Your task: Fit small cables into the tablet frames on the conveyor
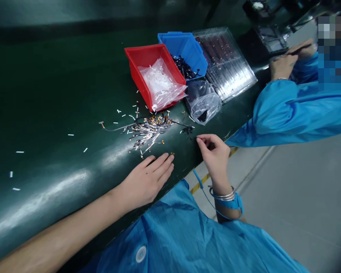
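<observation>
My left hand [147,178] lies flat on the dark green table [45,113], fingers stretched out, its tips next to a tiny gold part [172,154]. My right hand [214,155] is curled at the table's edge, thumb and fingers pinched together on something too small to make out. Just beyond both hands lies a pile of thin silvery cables with gold ends [147,131]. Small white strips [124,113] are scattered around it.
A red bin [136,64] holds a clear bag of white strips [161,83]; a blue bin [187,45] holds dark parts. A crumpled clear bag [203,102] and a clear tray [227,64] lie beside them. A co-worker's blue sleeve [286,110] and hands [284,62] are at right.
</observation>
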{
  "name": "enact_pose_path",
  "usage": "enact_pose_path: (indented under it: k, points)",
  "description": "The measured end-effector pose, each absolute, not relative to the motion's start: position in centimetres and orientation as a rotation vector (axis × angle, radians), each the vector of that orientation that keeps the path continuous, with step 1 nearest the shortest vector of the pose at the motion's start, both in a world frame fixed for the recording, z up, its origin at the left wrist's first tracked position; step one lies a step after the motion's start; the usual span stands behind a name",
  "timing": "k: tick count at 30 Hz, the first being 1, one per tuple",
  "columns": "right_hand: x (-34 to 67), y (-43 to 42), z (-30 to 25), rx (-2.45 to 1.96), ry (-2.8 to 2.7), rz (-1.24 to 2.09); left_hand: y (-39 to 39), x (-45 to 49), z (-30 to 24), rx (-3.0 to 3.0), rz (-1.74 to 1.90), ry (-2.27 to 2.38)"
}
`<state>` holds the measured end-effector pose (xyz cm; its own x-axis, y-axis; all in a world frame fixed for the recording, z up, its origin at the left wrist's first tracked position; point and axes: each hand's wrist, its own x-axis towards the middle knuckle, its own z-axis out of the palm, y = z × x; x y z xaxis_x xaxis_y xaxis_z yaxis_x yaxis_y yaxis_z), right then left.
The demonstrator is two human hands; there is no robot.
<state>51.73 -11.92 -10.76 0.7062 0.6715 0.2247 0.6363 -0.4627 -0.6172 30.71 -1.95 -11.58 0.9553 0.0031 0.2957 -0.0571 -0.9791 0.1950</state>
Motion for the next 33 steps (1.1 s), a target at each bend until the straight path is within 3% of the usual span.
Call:
enact_pose_path:
  k: [8, 15, 33]
  points:
    - [50.6, -11.2, -11.8, -2.151, -1.165, -0.217, -2.0, 30.7, -11.7, 2.94, 0.417, -0.052]
    - [47.6, -11.5, -11.4, -1.936, -1.361, -0.038, -2.0, 30.7, -11.6, 2.991, 0.398, -0.058]
    - [48.4, -12.9, -11.3, -1.782, -1.913, -0.236, -2.0, 30.9, -11.6, 2.934, 0.536, -0.02]
